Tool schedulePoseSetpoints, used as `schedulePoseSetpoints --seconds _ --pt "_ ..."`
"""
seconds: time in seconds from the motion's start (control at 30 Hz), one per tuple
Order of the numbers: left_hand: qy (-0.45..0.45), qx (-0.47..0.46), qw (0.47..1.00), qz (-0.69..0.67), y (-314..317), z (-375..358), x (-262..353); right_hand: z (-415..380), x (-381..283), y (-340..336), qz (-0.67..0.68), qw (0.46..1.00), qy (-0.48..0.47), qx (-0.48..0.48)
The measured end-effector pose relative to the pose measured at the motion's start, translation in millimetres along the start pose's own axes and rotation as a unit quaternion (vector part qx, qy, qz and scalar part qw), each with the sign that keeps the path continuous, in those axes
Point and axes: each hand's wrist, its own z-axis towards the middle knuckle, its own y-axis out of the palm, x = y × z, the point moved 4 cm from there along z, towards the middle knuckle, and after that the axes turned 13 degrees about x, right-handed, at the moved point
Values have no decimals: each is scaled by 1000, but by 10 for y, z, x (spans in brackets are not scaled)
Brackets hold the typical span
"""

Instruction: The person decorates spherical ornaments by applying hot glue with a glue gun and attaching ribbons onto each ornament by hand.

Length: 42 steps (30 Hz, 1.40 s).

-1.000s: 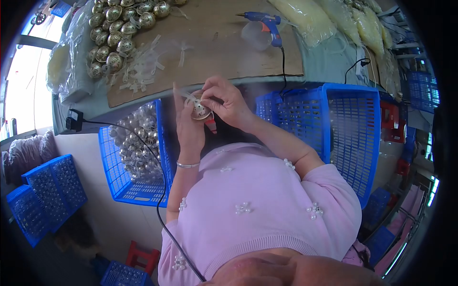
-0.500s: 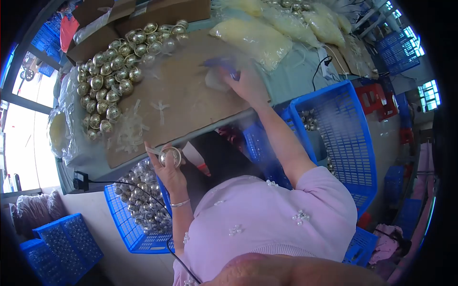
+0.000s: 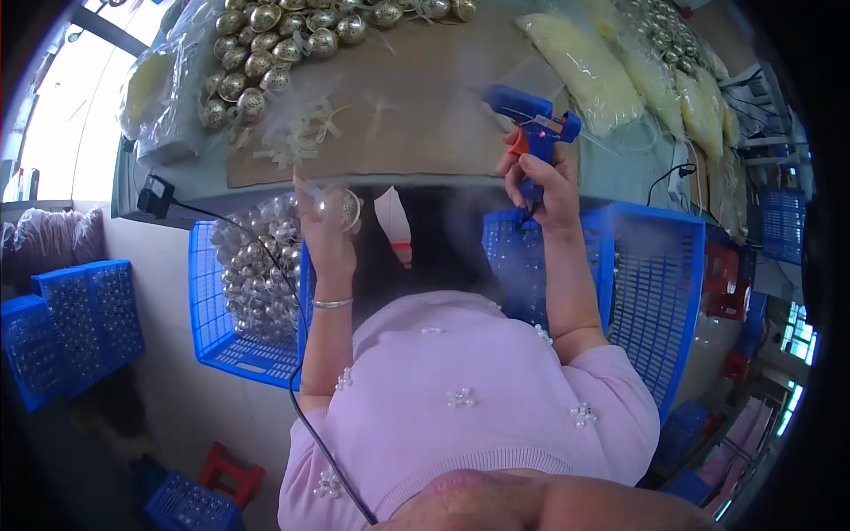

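My left hand (image 3: pixel 328 232) is closed around a gold ball ornament (image 3: pixel 349 211) with a cut-out pattern, just off the table's front edge. A thin pale strip appears at its fingertips, too blurred to make out well. My right hand (image 3: pixel 551 188) grips a blue hot glue gun (image 3: pixel 531 111) by its handle, with fingers near the orange trigger. The gun's nozzle points left over the cardboard sheet (image 3: pixel 434 106). On the cardboard, beyond my left hand, lies a pile of clear ribbon strips (image 3: pixel 297 133).
Many gold balls (image 3: pixel 288 49) are grouped at the table's back left. Bags of pale yellow material (image 3: pixel 584 75) lie at the right. Blue baskets stand below: one with balls (image 3: pixel 257 265) at left, another (image 3: pixel 655 283) at right. A black cable (image 3: pixel 257 239) hangs at the left.
The glue gun, blurred over the cardboard before, is now held up clearly in my right hand, nearer my body. My left hand still holds the ball. The whole view has shifted.
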Motion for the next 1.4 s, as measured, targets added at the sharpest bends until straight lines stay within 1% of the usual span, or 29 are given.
schedulePoseSetpoints --seconds 0.03,0.1,0.13,0.2,0.3,0.43,0.53,0.63,0.73,0.83,0.93,1.03,1.13,1.23,1.33,1.4 --pt "3 -1 1000 14 -6 12 -1 -40 96 76 -22 999 31 -18" --pt "-26 25 999 -11 -14 20 11 -144 321 237 -68 993 88 -48" --pt "-42 36 998 -23 -13 25 17 -187 405 327 -92 990 82 -68" --pt "-41 44 998 -10 -14 55 27 -261 584 497 -142 982 70 -106" --pt "-41 53 998 -5 27 50 65 -322 829 558 -208 966 83 -131" --pt "-40 66 997 -9 80 36 84 -347 780 708 -255 952 66 -152" --pt "-43 64 997 -6 107 34 63 -363 712 785 -242 955 77 -150" --pt "-55 72 996 0 132 28 56 -360 766 764 -284 944 82 -146" --pt "-43 71 997 1 140 26 42 -347 744 752 -305 941 50 -141" --pt "-46 75 996 3 165 14 53 -344 774 674 -317 939 49 -125" --pt "-33 57 998 -2 201 8 55 -327 793 657 -322 935 52 -137" --pt "-34 63 997 19 202 6 25 -312 771 647 -311 937 78 -138" --pt "-41 60 997 19 238 13 -9 -285 748 597 -306 941 63 -130" --pt "-42 48 998 19 293 27 -22 -283 699 571 -300 944 66 -118" --pt "-49 58 997 25 345 32 -27 -266 693 507 -291 945 83 -121" --pt "-35 41 999 -1 358 26 -17 -215 669 434 -232 964 93 -95"
